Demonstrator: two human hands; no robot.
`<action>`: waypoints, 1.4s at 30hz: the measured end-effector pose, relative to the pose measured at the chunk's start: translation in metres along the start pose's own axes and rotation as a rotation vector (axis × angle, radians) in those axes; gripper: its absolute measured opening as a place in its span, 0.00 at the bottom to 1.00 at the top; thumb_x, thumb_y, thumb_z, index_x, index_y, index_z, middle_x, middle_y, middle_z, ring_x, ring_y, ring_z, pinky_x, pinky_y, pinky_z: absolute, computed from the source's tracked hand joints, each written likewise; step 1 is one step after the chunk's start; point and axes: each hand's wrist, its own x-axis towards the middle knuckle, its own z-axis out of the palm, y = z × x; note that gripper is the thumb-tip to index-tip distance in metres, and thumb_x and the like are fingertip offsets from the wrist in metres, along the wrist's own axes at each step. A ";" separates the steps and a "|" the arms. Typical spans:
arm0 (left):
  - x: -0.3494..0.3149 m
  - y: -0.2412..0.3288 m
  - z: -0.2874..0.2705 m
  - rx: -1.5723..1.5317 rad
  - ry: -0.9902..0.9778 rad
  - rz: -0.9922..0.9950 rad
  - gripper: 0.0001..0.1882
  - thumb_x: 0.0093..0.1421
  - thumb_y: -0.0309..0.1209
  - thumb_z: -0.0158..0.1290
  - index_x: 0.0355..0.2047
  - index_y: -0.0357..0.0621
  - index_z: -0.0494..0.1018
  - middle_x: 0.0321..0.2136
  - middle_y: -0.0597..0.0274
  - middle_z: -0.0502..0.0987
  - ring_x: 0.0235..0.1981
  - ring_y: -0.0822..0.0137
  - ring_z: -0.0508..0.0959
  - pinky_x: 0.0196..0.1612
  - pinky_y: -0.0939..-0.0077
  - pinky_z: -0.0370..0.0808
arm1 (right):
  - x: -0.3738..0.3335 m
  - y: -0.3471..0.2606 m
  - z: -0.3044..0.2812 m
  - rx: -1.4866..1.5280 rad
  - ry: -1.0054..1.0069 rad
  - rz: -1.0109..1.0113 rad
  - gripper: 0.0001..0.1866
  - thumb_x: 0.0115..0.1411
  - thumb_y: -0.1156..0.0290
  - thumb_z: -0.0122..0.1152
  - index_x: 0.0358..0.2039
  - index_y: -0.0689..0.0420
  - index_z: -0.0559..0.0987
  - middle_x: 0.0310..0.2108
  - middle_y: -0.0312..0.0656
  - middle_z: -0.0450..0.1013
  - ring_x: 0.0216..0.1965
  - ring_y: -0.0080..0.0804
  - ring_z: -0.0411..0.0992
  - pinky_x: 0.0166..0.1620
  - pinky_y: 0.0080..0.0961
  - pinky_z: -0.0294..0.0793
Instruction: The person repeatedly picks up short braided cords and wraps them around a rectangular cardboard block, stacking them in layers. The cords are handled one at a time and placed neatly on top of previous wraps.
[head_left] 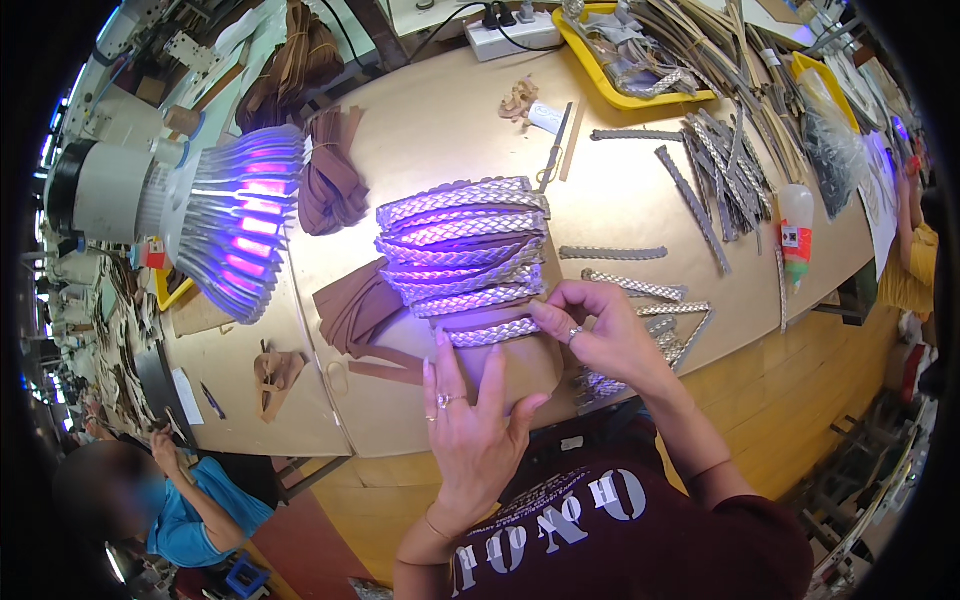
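In the head view, the nearest silver braid [492, 333] lies in front of a row of other braids [460, 232] on the table [425, 115]. The left hand [470, 430] is spread open, fingertips touching the braid, maybe to keep it straight. The right hand [605, 338] pinches its right end, likely so it won't slip. A big lamp [235, 225] is near, probably for seeing well.

Head cam looks down fr. above — wide fisheye, close over worktable [430, 125].
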 end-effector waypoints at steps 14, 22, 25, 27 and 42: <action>-0.001 0.003 0.004 0.034 -0.037 0.015 0.33 0.60 0.52 0.53 0.57 0.41 0.67 0.62 0.25 0.55 0.62 0.32 0.59 0.63 0.43 0.57 | -0.003 -0.024 -0.004 -0.026 0.006 -0.055 0.16 0.62 0.62 0.62 0.26 0.63 0.79 0.13 0.33 0.63 0.17 0.18 0.56 0.20 0.23 0.55; 0.000 0.005 0.006 0.056 -0.031 0.017 0.33 0.59 0.51 0.55 0.58 0.41 0.68 0.61 0.23 0.54 0.63 0.32 0.57 0.63 0.42 0.56 | -0.001 -0.021 -0.007 -0.067 -0.010 -0.058 0.16 0.62 0.62 0.62 0.25 0.63 0.78 0.14 0.35 0.65 0.18 0.20 0.60 0.23 0.24 0.60; -0.001 0.006 0.005 0.067 -0.039 0.007 0.33 0.59 0.51 0.55 0.57 0.41 0.68 0.61 0.22 0.54 0.62 0.32 0.58 0.63 0.42 0.57 | -0.001 -0.015 -0.007 -0.085 -0.033 0.003 0.16 0.62 0.64 0.62 0.26 0.65 0.77 0.20 0.35 0.71 0.24 0.19 0.66 0.30 0.21 0.66; 0.000 0.006 0.004 0.066 -0.048 0.009 0.33 0.59 0.51 0.55 0.57 0.41 0.68 0.61 0.22 0.54 0.62 0.31 0.58 0.63 0.42 0.57 | 0.001 -0.011 -0.003 -0.072 -0.016 0.020 0.15 0.62 0.65 0.62 0.26 0.65 0.77 0.20 0.36 0.71 0.25 0.19 0.66 0.30 0.22 0.66; -0.002 0.006 0.012 0.032 0.038 -0.005 0.35 0.56 0.56 0.56 0.55 0.44 0.71 0.58 0.19 0.57 0.62 0.33 0.61 0.62 0.44 0.59 | 0.002 -0.001 0.013 -0.211 0.079 0.003 0.16 0.61 0.62 0.63 0.24 0.62 0.76 0.10 0.40 0.61 0.13 0.31 0.61 0.21 0.29 0.60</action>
